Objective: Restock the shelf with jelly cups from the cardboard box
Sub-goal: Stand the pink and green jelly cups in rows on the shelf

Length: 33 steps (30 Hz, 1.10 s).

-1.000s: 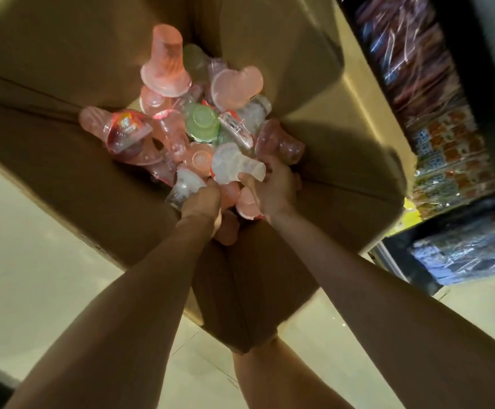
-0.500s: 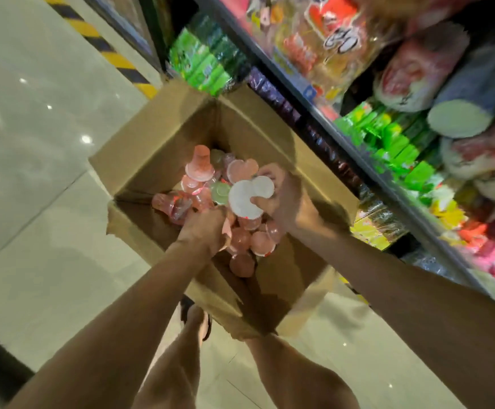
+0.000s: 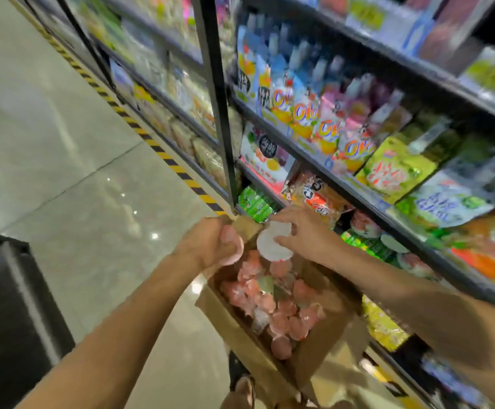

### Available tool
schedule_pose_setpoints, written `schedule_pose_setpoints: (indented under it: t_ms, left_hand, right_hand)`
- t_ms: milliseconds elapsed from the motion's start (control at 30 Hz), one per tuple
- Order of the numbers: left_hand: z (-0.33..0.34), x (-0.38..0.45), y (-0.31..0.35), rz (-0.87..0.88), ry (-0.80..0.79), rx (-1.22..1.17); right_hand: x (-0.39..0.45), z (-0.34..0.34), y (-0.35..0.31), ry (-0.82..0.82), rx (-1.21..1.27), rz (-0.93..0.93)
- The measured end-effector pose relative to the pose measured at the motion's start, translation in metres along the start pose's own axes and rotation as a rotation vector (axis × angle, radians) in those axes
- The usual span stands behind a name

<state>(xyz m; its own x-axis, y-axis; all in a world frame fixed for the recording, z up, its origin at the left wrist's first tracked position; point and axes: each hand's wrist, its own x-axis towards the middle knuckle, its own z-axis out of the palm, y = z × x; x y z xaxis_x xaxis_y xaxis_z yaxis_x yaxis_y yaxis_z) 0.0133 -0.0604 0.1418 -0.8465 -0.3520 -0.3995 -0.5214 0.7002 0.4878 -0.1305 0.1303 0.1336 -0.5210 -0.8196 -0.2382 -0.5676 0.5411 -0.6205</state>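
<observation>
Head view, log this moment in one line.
left hand: grips pink jelly cups | right hand: holds white-lidded cups | brown cardboard box: open

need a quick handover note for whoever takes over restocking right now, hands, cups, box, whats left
Left hand grips pink jelly cups above the box's far corner.
Right hand pinches white-lidded jelly cups over the box.
Cardboard box sits open on the floor beside the shelf, many cups inside.
Done: both handfuls lifted out.
Left: place them on the shelf, then empty the box.
</observation>
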Motion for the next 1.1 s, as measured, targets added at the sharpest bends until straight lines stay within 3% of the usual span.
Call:
schedule_pose_setpoints:
  t_ms: [167,400,633,867,1100]
  left_hand:
    - [-0.095,-0.060,0.046,0.006,0.108,0.105]
    - [-0.214,-0.129,0.118,0.047,0.232,0.203]
    - [-0.334,-0.199,0.195,0.171,0.419,0.231]
    - [-0.399,-0.238,0.266,0.335,0.498,0.259]
    - [-0.412,-0.237,0.313,0.358,0.493,0.296]
  right_hand:
    - [-0.021,-0.089,-0.089,-0.061,-0.107,-0.072]
    - [-0.058,-0.212,-0.200,-0.024,-0.311,-0.259]
    - [-0.101,-0.325,-0.292,0.178,-0.395,-0.411]
    - [-0.137,-0.404,-0.324,0.325,-0.449,-0.469]
    - [-0.156,-0.442,-0.317,0.400,-0.418,-0.442]
